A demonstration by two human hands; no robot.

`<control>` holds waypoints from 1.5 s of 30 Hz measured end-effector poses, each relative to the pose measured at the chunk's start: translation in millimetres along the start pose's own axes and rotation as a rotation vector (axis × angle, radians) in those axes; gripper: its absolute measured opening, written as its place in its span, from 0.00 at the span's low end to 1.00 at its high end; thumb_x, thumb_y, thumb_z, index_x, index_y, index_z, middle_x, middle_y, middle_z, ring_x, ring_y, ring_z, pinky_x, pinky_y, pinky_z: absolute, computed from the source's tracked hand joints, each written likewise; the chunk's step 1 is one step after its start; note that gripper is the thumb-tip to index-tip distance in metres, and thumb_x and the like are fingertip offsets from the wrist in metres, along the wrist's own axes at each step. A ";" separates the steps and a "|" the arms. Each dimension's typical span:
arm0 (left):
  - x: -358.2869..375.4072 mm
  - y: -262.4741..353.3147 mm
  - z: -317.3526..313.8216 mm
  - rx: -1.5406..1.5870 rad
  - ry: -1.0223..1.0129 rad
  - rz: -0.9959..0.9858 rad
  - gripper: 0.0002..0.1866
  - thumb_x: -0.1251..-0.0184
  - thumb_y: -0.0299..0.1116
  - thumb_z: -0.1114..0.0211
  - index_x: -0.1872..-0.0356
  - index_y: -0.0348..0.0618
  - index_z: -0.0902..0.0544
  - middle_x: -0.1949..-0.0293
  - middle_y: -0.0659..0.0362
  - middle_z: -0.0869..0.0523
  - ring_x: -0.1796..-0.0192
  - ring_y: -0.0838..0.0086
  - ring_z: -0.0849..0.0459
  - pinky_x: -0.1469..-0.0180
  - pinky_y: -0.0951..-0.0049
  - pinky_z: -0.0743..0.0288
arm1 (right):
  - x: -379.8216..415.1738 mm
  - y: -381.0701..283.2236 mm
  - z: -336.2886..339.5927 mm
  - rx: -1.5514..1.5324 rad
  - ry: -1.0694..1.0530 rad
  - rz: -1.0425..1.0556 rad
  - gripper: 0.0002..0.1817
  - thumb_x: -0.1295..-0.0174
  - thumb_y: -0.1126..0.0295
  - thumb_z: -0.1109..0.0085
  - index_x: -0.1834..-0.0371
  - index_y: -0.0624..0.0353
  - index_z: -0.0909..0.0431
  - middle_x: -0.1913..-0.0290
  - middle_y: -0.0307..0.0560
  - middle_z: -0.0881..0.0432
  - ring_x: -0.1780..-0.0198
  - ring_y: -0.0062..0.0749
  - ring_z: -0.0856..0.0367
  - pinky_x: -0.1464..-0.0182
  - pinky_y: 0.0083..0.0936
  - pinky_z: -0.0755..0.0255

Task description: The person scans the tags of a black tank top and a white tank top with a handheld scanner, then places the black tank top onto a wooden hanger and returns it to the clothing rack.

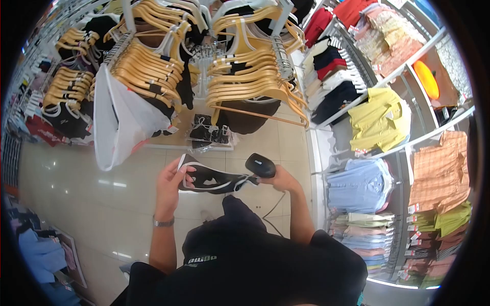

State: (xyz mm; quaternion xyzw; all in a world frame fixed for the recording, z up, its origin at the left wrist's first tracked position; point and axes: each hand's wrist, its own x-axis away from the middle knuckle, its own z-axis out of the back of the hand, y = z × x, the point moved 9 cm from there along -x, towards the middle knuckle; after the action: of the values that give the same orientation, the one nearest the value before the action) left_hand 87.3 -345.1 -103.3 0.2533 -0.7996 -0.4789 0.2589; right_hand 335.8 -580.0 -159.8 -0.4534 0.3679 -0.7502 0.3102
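My left hand point(170, 178) pinches one end of a small black garment with white trim point(217, 179). The garment stretches across in front of my body, with its other end by my right hand point(279, 179). That hand is closed around a black handheld barcode scanner point(261, 164), whose rounded head points up and forward. A thin dark cord point(275, 206) hangs below the right hand. Whether the right fingers also grip the garment's end is hidden behind the scanner.
Ahead stands a rack with rows of wooden hangers point(148, 71) and a white bag-like sheet point(120, 120) hanging from it. Packaged black items point(209, 131) lie at its base. Shirts on wall shelving point(360, 186) line the right; folded blue clothes point(41, 252) are at lower left.
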 end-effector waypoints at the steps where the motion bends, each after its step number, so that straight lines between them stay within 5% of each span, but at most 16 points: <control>1: -5.1 -3.7 -4.9 -0.020 -0.002 0.016 0.19 0.23 0.28 0.43 0.36 0.32 0.24 0.58 0.56 0.12 0.65 0.81 0.18 0.62 0.78 0.17 | -0.6 10.4 16.8 0.045 0.068 0.029 0.15 0.44 0.72 0.27 0.53 0.61 0.15 0.62 0.40 0.12 0.59 0.23 0.18 0.53 0.24 0.24; 5: -27.6 -21.4 -14.8 -0.082 -0.016 0.039 0.18 0.23 0.28 0.43 0.36 0.33 0.23 0.58 0.56 0.12 0.61 0.80 0.17 0.57 0.76 0.16 | 19.5 1.3 87.7 0.020 0.237 0.013 0.13 0.43 0.72 0.28 0.54 0.60 0.14 0.65 0.39 0.14 0.63 0.22 0.21 0.54 0.26 0.25; 7: -38.2 -27.1 -15.0 -0.132 0.006 0.058 0.17 0.22 0.28 0.43 0.38 0.32 0.22 0.59 0.56 0.12 0.63 0.80 0.17 0.56 0.75 0.17 | 20.5 8.5 134.6 -0.087 0.328 0.204 0.15 0.44 0.71 0.28 0.52 0.60 0.14 0.69 0.37 0.16 0.68 0.20 0.23 0.60 0.25 0.25; 11: -57.5 -35.3 -5.4 -0.218 0.074 0.073 0.17 0.22 0.30 0.43 0.38 0.33 0.21 0.59 0.57 0.11 0.63 0.80 0.17 0.55 0.77 0.21 | 42.3 -30.1 225.6 0.061 0.502 0.101 0.16 0.44 0.70 0.27 0.54 0.59 0.18 0.78 0.31 0.24 0.81 0.15 0.30 0.78 0.22 0.35; 14: -67.7 -27.5 -0.6 -0.306 0.166 0.049 0.17 0.22 0.31 0.44 0.40 0.33 0.20 0.58 0.57 0.11 0.63 0.80 0.19 0.55 0.78 0.25 | 27.2 -57.7 270.8 0.075 0.422 0.138 0.17 0.45 0.69 0.26 0.53 0.59 0.20 0.78 0.31 0.25 0.82 0.15 0.31 0.79 0.20 0.36; 20: -77.9 -12.7 11.5 -0.379 0.319 -0.004 0.17 0.22 0.31 0.44 0.40 0.32 0.20 0.56 0.57 0.11 0.64 0.80 0.21 0.56 0.78 0.26 | -29.7 -124.9 319.8 0.304 0.226 0.355 0.27 0.47 0.67 0.24 0.44 0.62 0.22 0.63 0.39 0.17 0.62 0.22 0.24 0.55 0.23 0.27; 23: -77.9 -11.8 11.7 -0.346 0.397 -0.013 0.18 0.23 0.31 0.42 0.39 0.32 0.21 0.55 0.55 0.11 0.64 0.79 0.21 0.55 0.78 0.26 | -79.6 -110.8 330.0 0.235 -0.014 0.053 0.25 0.46 0.67 0.24 0.45 0.62 0.21 0.59 0.41 0.15 0.57 0.25 0.22 0.50 0.24 0.26; 26: -80.1 -15.2 5.6 -0.352 0.424 -0.018 0.19 0.23 0.33 0.42 0.39 0.31 0.21 0.56 0.55 0.12 0.63 0.79 0.21 0.54 0.78 0.26 | -112.5 -138.8 325.9 0.196 -0.098 0.346 0.27 0.46 0.68 0.22 0.44 0.61 0.22 0.63 0.36 0.17 0.64 0.20 0.23 0.58 0.21 0.25; 29: -82.0 -18.4 -12.2 -0.336 0.442 0.000 0.19 0.23 0.33 0.41 0.39 0.31 0.21 0.56 0.55 0.12 0.63 0.79 0.21 0.54 0.78 0.26 | -148.7 -137.4 311.1 0.004 -0.230 0.439 0.26 0.46 0.68 0.23 0.45 0.62 0.22 0.61 0.38 0.16 0.61 0.22 0.22 0.53 0.23 0.25; 36: -90.2 -22.2 -34.0 -0.279 0.475 0.031 0.18 0.24 0.28 0.41 0.38 0.29 0.23 0.55 0.54 0.13 0.64 0.77 0.20 0.56 0.77 0.23 | -164.8 -143.6 279.0 0.279 -0.409 0.399 0.25 0.46 0.68 0.22 0.46 0.64 0.20 0.57 0.39 0.13 0.55 0.23 0.21 0.47 0.23 0.27; 39: -93.4 -18.5 -41.7 -0.296 0.474 0.031 0.18 0.24 0.29 0.41 0.39 0.30 0.23 0.55 0.54 0.12 0.64 0.78 0.20 0.56 0.77 0.24 | -174.6 -143.6 271.8 0.024 -0.468 0.461 0.23 0.46 0.69 0.23 0.47 0.62 0.20 0.57 0.37 0.14 0.53 0.23 0.20 0.46 0.23 0.26; 45: -97.9 -16.7 -48.9 -0.312 0.490 0.015 0.18 0.24 0.31 0.41 0.39 0.30 0.22 0.56 0.55 0.12 0.65 0.79 0.20 0.55 0.78 0.26 | -185.9 -140.9 283.0 0.008 -0.396 0.418 0.24 0.47 0.72 0.22 0.47 0.61 0.19 0.54 0.38 0.13 0.51 0.23 0.19 0.44 0.23 0.25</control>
State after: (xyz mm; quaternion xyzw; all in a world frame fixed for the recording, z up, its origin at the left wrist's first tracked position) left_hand 194.3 -319.1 -115.1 0.3126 -0.6320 -0.5186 0.4838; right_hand 648.0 -432.5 -36.4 -0.5040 0.3827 -0.5684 0.5257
